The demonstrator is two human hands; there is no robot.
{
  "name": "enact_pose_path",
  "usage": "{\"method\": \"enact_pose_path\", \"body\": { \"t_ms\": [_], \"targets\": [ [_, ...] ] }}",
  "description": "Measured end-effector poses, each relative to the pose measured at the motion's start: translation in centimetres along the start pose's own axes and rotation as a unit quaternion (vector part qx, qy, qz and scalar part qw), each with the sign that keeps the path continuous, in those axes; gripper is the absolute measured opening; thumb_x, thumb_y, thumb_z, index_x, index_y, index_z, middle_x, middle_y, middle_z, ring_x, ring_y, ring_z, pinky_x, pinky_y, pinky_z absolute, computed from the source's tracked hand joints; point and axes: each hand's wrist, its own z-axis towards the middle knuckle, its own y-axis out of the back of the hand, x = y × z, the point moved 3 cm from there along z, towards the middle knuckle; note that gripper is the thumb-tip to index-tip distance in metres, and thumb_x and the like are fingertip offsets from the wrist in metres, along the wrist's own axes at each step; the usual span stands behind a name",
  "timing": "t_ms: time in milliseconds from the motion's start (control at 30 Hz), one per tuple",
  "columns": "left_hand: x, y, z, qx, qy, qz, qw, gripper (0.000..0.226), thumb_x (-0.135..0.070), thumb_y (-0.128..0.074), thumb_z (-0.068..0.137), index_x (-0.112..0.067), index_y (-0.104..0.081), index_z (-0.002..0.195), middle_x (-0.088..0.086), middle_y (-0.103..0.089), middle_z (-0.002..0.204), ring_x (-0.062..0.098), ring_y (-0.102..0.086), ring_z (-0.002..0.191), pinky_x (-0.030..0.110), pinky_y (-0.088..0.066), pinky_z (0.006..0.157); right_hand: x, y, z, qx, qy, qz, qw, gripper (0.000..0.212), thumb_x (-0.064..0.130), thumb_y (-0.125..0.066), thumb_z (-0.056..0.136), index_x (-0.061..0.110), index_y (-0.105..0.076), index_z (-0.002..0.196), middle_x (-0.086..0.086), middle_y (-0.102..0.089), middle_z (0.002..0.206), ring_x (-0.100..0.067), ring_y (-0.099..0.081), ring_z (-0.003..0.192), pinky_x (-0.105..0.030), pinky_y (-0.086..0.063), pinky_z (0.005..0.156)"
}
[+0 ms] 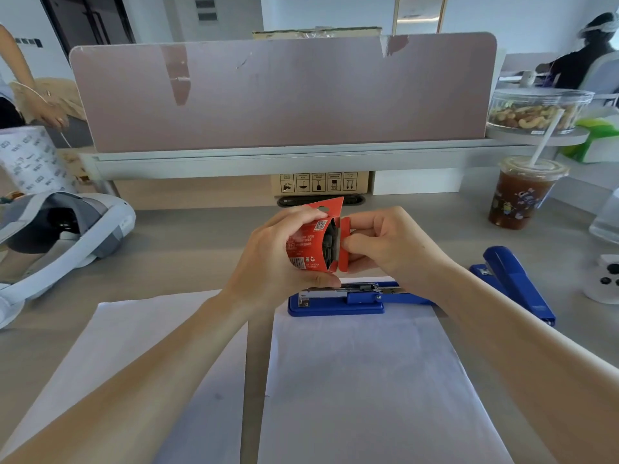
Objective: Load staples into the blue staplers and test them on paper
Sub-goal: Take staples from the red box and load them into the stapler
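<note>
My left hand [268, 259] grips a red staple box [306, 244] above the desk, its open end facing right with grey staple strips visible inside. My right hand [388, 244] pinches at that open end, thumb and fingers on the flap and the staples. Just below the hands an opened blue stapler [338, 301] lies flat with its metal magazine exposed, resting on the top edge of a white paper sheet [361, 380]. A second blue stapler [517, 283] lies shut to the right. Another white sheet [140, 349] lies at the left.
A white headset [57, 242] sits at the left. An iced drink cup with a straw [521, 195] and a tub of nuts [536, 110] stand at the right; a white controller [606, 279] is at the right edge. A pink divider [284, 92] bounds the back. Other people are at both sides.
</note>
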Motion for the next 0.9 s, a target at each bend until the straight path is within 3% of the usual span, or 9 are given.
{"method": "enact_pose_path", "body": {
  "t_ms": [100,167,267,367,433,600,767,900],
  "targets": [
    [0.10,0.14,0.00,-0.012,0.009,-0.020,1.000,0.087,-0.048,-0.088,0.053,-0.026,-0.055,0.130,-0.012,-0.056,0.129,-0.006,-0.052,0.114,0.005,-0.040,0.091,0.21,0.12,-0.12,-0.027,0.040,-0.010,0.999,0.046,-0.006,-0.056,0.091,0.028,-0.056,0.122,-0.009,-0.076,0.088,-0.023,-0.076,0.071,-0.030,-0.062,0.061],
    [0.15,0.15,-0.09,-0.019,0.010,-0.014,1.000,0.086,-0.050,-0.087,0.053,-0.026,-0.055,0.129,-0.011,-0.056,0.129,-0.004,-0.053,0.113,0.007,-0.042,0.091,0.39,0.31,-0.32,-0.076,0.107,-0.101,0.986,0.050,-0.003,-0.061,0.089,0.030,-0.046,0.124,-0.004,-0.069,0.090,-0.020,-0.074,0.063,-0.035,-0.062,0.058],
    [0.09,0.12,-0.13,-0.028,0.011,-0.006,1.000,0.085,-0.053,-0.085,0.052,-0.027,-0.056,0.128,-0.010,-0.056,0.131,-0.002,-0.053,0.113,0.009,-0.043,0.093,0.47,-0.14,-0.47,-0.087,0.175,-0.217,0.956,0.030,0.009,-0.066,0.087,0.032,-0.058,0.106,0.003,-0.061,0.092,-0.016,-0.070,0.058,-0.031,-0.059,0.058],
    [0.02,0.08,-0.10,-0.029,0.008,0.008,1.000,0.085,-0.053,-0.086,0.053,-0.025,-0.057,0.128,-0.010,-0.056,0.132,0.000,-0.052,0.117,0.015,-0.044,0.097,-0.05,-0.29,-0.17,-0.078,0.177,-0.276,0.941,0.014,0.025,-0.073,0.082,0.029,-0.069,0.095,0.009,-0.061,0.097,-0.014,-0.068,0.065,-0.026,-0.056,0.062],
    [0.08,0.05,-0.10,-0.028,0.009,0.017,0.999,0.085,-0.052,-0.087,0.054,-0.023,-0.057,0.128,-0.008,-0.056,0.133,0.005,-0.053,0.119,0.022,-0.045,0.100,-0.20,-0.16,-0.04,-0.081,0.178,-0.276,0.941,0.012,0.024,-0.076,0.080,0.025,-0.071,0.091,0.009,-0.061,0.096,-0.013,-0.068,0.063,-0.026,-0.056,0.061],
    [0.32,0.36,-0.10,-0.040,0.012,0.019,0.999,0.087,-0.055,-0.086,0.052,-0.023,-0.057,0.128,-0.009,-0.054,0.133,0.003,-0.052,0.117,0.021,-0.045,0.098,0.03,0.34,-0.05,-0.114,0.209,-0.303,0.923,0.019,0.011,-0.071,0.080,0.024,-0.074,0.094,0.013,-0.063,0.098,-0.014,-0.066,0.056,-0.024,-0.054,0.062],
    [0.29,0.34,-0.16,-0.035,0.004,0.028,0.999,0.087,-0.059,-0.082,0.053,-0.023,-0.056,0.128,-0.011,-0.052,0.133,0.000,-0.050,0.117,0.010,-0.040,0.098,0.08,0.46,0.07,-0.134,0.224,-0.343,0.902,0.009,0.022,-0.073,0.084,0.023,-0.079,0.091,0.007,-0.061,0.098,-0.011,-0.062,0.061,-0.035,-0.057,0.063],
    [0.22,0.38,-0.12,-0.039,-0.003,0.031,0.999,0.087,-0.058,-0.083,0.053,-0.021,-0.057,0.127,-0.009,-0.053,0.133,-0.001,-0.050,0.116,0.005,-0.037,0.098,0.12,0.20,-0.02,-0.112,0.224,-0.350,0.903,0.014,0.030,-0.077,0.080,0.026,-0.078,0.094,0.010,-0.056,0.101,-0.009,-0.061,0.063,-0.035,-0.056,0.065]
  ]
}}
